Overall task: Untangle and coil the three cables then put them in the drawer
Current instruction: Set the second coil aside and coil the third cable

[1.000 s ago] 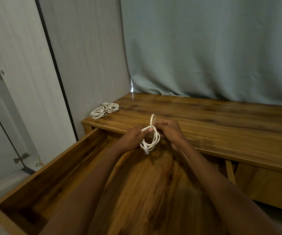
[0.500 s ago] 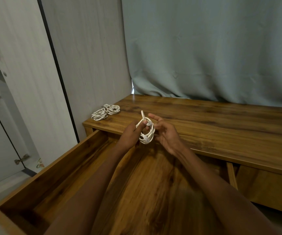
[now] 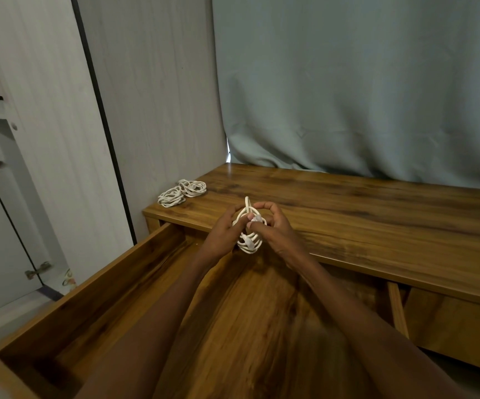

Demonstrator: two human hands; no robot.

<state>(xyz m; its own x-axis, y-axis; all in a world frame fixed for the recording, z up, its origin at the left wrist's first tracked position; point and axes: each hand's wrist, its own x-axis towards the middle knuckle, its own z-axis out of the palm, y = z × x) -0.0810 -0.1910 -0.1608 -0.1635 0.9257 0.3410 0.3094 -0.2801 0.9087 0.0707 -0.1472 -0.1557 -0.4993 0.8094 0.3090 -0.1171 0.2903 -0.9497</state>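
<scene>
Coiled cable (image 3: 248, 236) in both hands' pinching grip.

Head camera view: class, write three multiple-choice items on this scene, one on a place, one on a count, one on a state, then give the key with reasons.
1. Where do the finished coils lie?
A. on the wooden top's left corner
B. in the drawer
C. on the floor

2. How many white cables show in all?
A. one
B. three
C. five

3. The drawer is:
A. closed
B. removed
C. pulled open

Key:
1 A, they rest on the wooden top near the wall.
2 B, two coils lie there and a third cable is held by the left hand and right hand.
3 C, its inside shows under the arms.
</scene>
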